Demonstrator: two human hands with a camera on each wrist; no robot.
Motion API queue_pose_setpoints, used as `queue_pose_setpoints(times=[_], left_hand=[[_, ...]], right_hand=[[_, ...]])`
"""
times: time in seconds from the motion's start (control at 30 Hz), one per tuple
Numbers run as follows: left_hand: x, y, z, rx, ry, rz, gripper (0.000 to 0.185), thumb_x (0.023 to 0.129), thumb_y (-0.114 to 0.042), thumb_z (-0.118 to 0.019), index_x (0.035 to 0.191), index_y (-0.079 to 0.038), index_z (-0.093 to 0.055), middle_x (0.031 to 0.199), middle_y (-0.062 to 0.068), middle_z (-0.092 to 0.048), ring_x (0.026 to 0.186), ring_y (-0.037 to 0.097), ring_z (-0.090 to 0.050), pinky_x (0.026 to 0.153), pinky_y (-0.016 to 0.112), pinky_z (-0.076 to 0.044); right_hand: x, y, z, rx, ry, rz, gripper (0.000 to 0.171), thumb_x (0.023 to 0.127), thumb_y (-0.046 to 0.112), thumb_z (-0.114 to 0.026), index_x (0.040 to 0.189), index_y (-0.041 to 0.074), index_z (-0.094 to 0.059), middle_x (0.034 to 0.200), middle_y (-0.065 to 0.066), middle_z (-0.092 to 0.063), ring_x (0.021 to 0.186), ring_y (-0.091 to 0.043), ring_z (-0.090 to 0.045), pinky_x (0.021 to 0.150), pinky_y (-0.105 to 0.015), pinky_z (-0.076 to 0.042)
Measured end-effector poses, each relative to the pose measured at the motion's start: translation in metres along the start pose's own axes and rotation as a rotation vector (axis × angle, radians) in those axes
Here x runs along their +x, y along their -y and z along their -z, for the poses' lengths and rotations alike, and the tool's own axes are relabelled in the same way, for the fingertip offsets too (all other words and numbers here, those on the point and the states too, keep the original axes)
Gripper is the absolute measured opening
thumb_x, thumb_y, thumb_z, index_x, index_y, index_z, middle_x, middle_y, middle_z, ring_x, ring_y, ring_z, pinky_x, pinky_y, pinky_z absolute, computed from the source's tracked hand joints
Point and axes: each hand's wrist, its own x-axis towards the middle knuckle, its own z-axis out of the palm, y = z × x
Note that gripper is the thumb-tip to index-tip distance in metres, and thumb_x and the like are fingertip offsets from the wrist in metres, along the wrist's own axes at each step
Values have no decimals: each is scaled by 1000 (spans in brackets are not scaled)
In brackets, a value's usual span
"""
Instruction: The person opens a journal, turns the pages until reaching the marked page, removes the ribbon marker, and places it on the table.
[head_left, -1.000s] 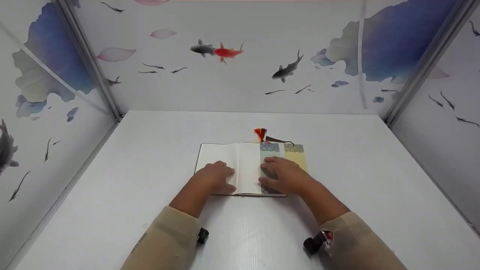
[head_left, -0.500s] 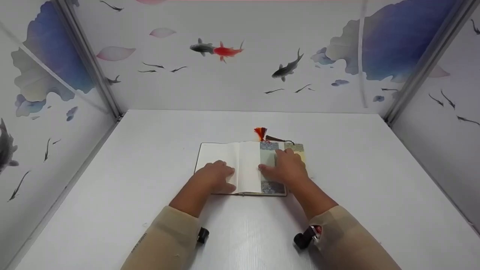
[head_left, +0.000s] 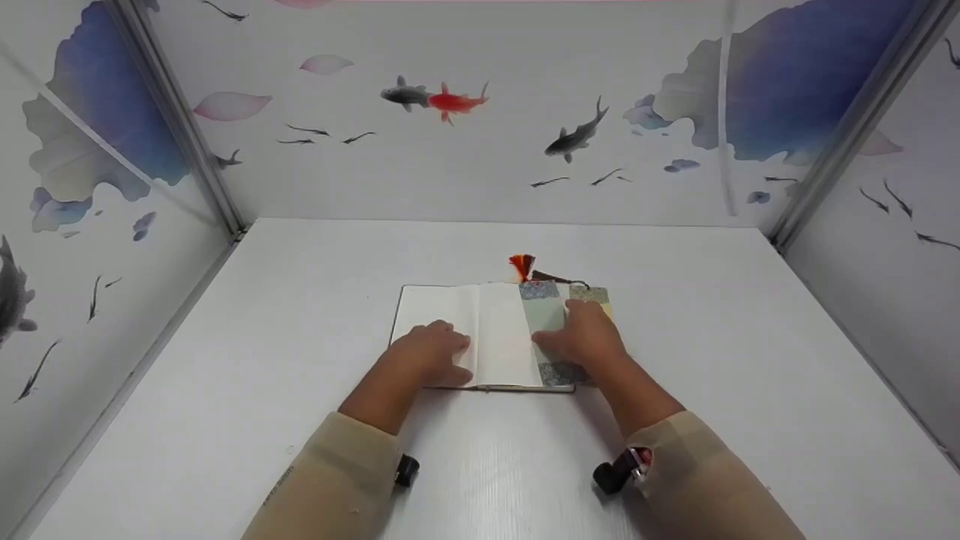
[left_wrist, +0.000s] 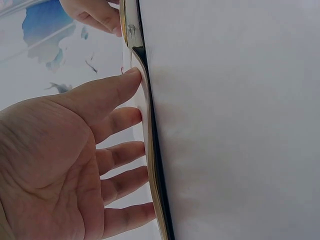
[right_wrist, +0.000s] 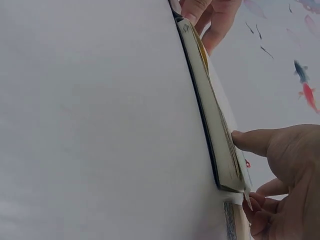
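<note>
On the white tabletop [head_left: 300,315], near its middle, an open notebook [head_left: 480,330] lies flat with blank pages facing up. The left hand [head_left: 429,354] rests palm down on the left-hand page, fingers straight and spread; its grip is slack and holds nothing. The left wrist view shows those fingers [left_wrist: 120,150] lying flat against the page beside the notebook's thin edge [left_wrist: 150,150].

Right of the spine, a patterned bookmark [head_left: 546,315] in pale green and blue lies along the right-hand page. An orange-red tassel [head_left: 521,265] and a dark cord [head_left: 559,280] stick out past the notebook's far edge onto the tabletop. The right hand [head_left: 585,339] lies over the bookmark and the page's outer edge, fingers stretched and pressing down. In the right wrist view the thumb [right_wrist: 255,141] touches the notebook's page block [right_wrist: 220,145] near its corner, while the other fingers [right_wrist: 262,212] curl under a thin sheet edge; whether they actually pinch the sheet cannot be told. A yellowish strip [head_left: 594,297] shows just beside the bookmark at the right, mostly hidden by the hand.

Beige sleeves [head_left: 330,480] cover both forearms, each with a small dark wrist-mounted device [head_left: 619,474]. Panels painted with fish [head_left: 450,101] and blue leaves [head_left: 795,75] stand around the tabletop.
</note>
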Motion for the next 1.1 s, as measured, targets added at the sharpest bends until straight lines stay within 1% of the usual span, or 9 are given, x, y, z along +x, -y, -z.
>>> queue_pose_setpoints(times=[0.1,0.23,0.43,0.6,0.7,0.77,0.93,1.0,1.1], left_hand=[[-1,0,0,3,3,-2,65,99,-40,-74,159,-23,-55,171,10,-42,160,38,-38,129,56,-36],[-1,0,0,3,2,-11,64,99,-39,-74,159,-22,-55,171,10,-42,159,38,-38,129,56,-37],[0,1,-1,4,-4,-12,65,99,-40,-73,159,-22,-54,171,11,-42,160,38,-38,130,56,-35],[0,1,0,12,4,-10,65,100,-40,-72,159,-23,-54,172,10,-41,160,39,-38,128,57,-36],[0,0,0,18,6,-9,64,100,-41,-71,159,-23,-54,172,10,-41,159,39,-38,127,58,-38],[0,0,0,20,6,-6,65,100,-41,-71,160,-23,-53,172,10,-40,160,39,-38,127,58,-38],[1,2,-1,22,6,-3,66,101,-42,-72,161,-23,-52,173,9,-39,161,38,-36,129,57,-36],[2,2,-2,26,7,-3,67,100,-43,-72,161,-24,-52,173,9,-40,161,38,-36,128,57,-36],[3,3,-2,29,7,-6,67,100,-43,-72,161,-24,-52,172,9,-40,160,38,-37,128,57,-38]], right_hand=[[1,-3,5,41,-5,-11,77,96,34,-77,160,2,-47,158,-21,-58,143,-38,-59,120,-55,-48],[3,-7,10,100,4,-32,63,101,25,-70,158,5,-51,150,-19,-64,138,-36,-62,117,-55,-51],[2,-12,17,230,46,-44,50,105,17,-61,154,7,-57,146,-16,-63,133,-32,-61,114,-51,-54],[1,-16,19,325,66,-50,47,106,15,-55,153,9,-59,150,-15,-59,134,-30,-57,111,-47,-54],[0,-20,21,382,70,-42,46,107,17,-54,152,9,-59,152,-16,-58,131,-29,-56,103,-42,-56],[1,-22,22,447,85,-50,46,107,17,-54,152,10,-59,152,-15,-57,128,-28,-56,94,-37,-56],[4,-27,27,605,123,-108,46,106,16,-58,152,14,-60,142,-13,-60,114,-25,-60,80,-29,-57],[5,-29,31,648,125,-124,47,106,16,-59,152,15,-60,137,-12,-62,107,-23,-61,77,-28,-57],[6,-34,39,673,115,-127,48,106,16,-60,154,15,-59,131,-10,-65,101,-20,-62,78,-27,-58]])
